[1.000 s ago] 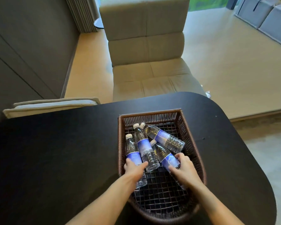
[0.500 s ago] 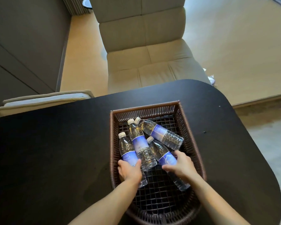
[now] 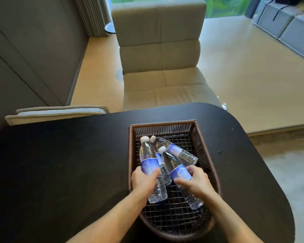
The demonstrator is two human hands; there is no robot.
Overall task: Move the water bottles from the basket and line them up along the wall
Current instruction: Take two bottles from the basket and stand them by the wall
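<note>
Step in hand: extraction. Left hand [image 3: 144,179] wraps one clear blue-labelled plastic water bottle [image 3: 150,165]; right hand [image 3: 196,181] wraps another [image 3: 177,170], both tilted over the brown woven wicker basket [image 3: 207,155] on the black counter [image 3: 60,163]. Next: lift clear, carry to the grey wall [image 3: 25,58], stand upright.

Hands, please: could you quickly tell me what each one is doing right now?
Left hand: closed around the left water bottle.
Right hand: closed around the right water bottle.

A black table [image 3: 60,163] with rounded corners fills the foreground. Beyond it stands a beige cushioned chair [image 3: 160,55]. Grey seating units [image 3: 286,25], possibly a sofa, occupy the upper right on the tan floor [image 3: 253,81].
</note>
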